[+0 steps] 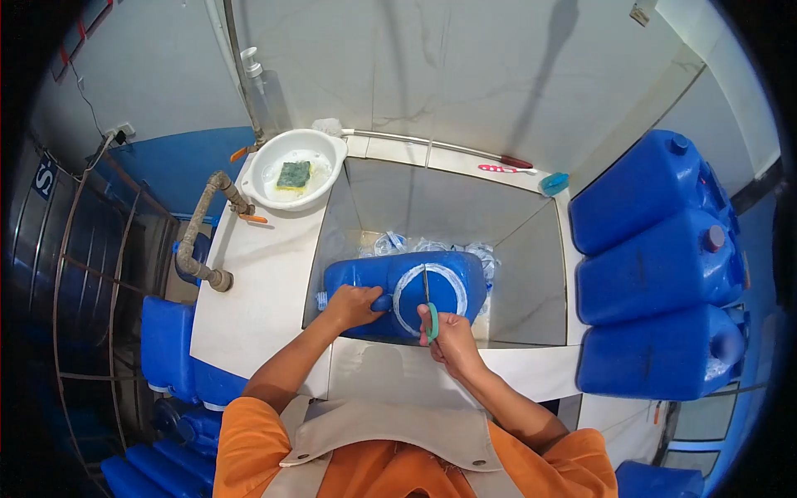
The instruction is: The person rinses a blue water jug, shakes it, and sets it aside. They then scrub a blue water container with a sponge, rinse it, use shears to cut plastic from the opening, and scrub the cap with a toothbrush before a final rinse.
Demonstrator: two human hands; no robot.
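Note:
A blue plastic jug (365,274) lies on its side in the tiled basin (531,249), its capped neck toward the left. My left hand (353,307) is closed around the jug's handle. On the face turned up to me is a white ring-shaped label or residue (400,292). Scissors with teal handles (432,322) are in my right hand (455,342). Their narrow metal blade points away from me and overlaps the ring's far edge. Crumpled clear and white plastic scraps (390,243) lie in the basin behind the jug.
A white bowl (334,153) with a green-yellow sponge (293,175) stands at the back left, beside a pump bottle (253,70) and a pipe with taps (196,245). A long-handled tool (440,147) and a pink-white brush (502,168) lie along the back ledge. Several blue jugs (639,278) line the right.

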